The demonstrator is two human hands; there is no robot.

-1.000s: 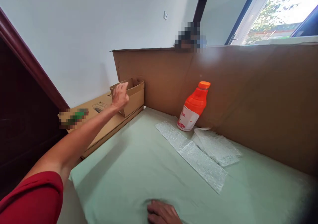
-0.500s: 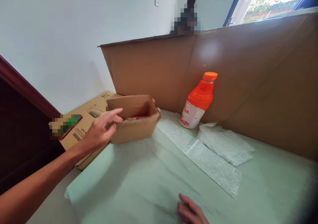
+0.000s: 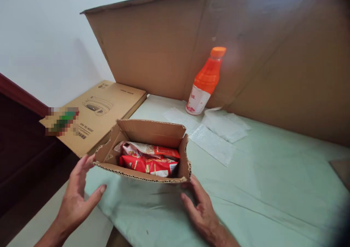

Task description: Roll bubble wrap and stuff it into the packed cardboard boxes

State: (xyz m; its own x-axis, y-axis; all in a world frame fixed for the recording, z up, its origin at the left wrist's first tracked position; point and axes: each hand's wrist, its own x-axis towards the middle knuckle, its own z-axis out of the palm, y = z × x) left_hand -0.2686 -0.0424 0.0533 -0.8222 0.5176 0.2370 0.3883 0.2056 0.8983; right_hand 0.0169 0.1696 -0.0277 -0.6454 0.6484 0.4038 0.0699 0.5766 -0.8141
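Observation:
A small open cardboard box (image 3: 142,174) with ragged top edges sits near the front of the green-covered table. Inside lie red and white snack packets (image 3: 149,163). At the box's front left corner is my left hand (image 3: 75,197), thumb spread well apart and fingertips touching or almost touching the cardboard. My right hand (image 3: 201,207) is beside the lower right corner; its fingertips go partly out of sight behind the box, and the thumb stands off in front. Neither hand is wrapped round the box.
A large flat carton (image 3: 117,97) with a printed drawing lies at the left, a blurred green item (image 3: 64,121) on it. An orange-capped bottle (image 3: 203,81) leans against a tall cardboard panel (image 3: 153,53). Bubble wrap (image 3: 213,143) lies on the green cloth (image 3: 259,188).
The box has come nearer and turned, so its packets now show. My left hand has shifted down and left to its corner, and my right hand has risen to its right side. The view tilts lower.

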